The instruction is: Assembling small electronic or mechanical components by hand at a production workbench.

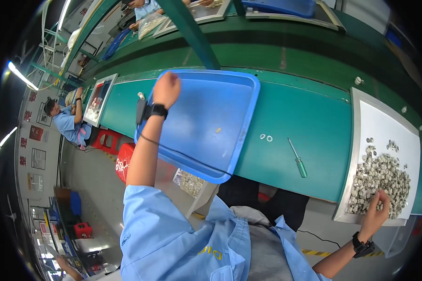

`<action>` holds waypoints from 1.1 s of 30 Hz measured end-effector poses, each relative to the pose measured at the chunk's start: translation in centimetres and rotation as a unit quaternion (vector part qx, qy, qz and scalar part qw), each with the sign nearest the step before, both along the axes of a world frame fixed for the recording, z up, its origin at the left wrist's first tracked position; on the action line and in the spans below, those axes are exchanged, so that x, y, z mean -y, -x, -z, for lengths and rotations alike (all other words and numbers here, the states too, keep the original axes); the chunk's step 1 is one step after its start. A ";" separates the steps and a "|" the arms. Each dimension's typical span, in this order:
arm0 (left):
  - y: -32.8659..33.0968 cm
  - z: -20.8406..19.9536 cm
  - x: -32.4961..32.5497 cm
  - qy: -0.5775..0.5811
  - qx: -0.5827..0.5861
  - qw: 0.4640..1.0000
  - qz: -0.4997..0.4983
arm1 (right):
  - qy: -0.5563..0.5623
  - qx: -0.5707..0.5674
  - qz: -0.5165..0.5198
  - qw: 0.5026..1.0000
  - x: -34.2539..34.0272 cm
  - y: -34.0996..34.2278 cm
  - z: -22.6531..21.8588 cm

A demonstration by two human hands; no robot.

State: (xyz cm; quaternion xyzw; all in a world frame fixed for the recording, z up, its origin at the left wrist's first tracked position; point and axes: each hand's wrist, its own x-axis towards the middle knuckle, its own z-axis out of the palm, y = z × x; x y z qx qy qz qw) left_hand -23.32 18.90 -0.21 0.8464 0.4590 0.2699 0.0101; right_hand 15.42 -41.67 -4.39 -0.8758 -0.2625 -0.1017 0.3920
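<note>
My left hand [168, 89] is raised over the far left corner of a blue plastic tray [254, 93], its fingers curled closed. Whatever it may hold is hidden. Inside the tray lies one tiny yellowish piece [218, 129]. At the right, my right hand [379, 210] reaches to the near edge of a heap of small round metallic and white parts [384, 175]. Its fingers are pinched together, and anything between them is too small to make out. The heap rests on a white board with a pale metal frame [344, 206].
Between tray and board, the green table [295, 107] bears two white rings [266, 137] and a green-handled screwdriver [300, 167]. A thin black cable [187, 157] crosses the tray from my left wrist. A green post [187, 33] rises behind. Another person [70, 119] sits far left.
</note>
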 end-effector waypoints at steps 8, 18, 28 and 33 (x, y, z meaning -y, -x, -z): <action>7.7 5.7 -7.2 -0.013 -0.036 0.997 -0.072 | -0.027 0.031 -0.017 0.999 -2.7 2.5 0.0; 1.7 5.1 -10.7 0.004 -0.210 0.963 -0.171 | -0.152 -0.104 -0.095 0.978 -9.1 8.0 -0.4; -0.9 5.2 -9.2 0.014 -0.194 0.961 -0.196 | -0.153 -0.112 -0.236 0.953 -14.2 10.0 0.6; 1.7 5.4 -8.9 0.052 -0.169 0.963 -0.205 | -0.191 -0.182 -0.294 0.919 -15.4 10.7 1.4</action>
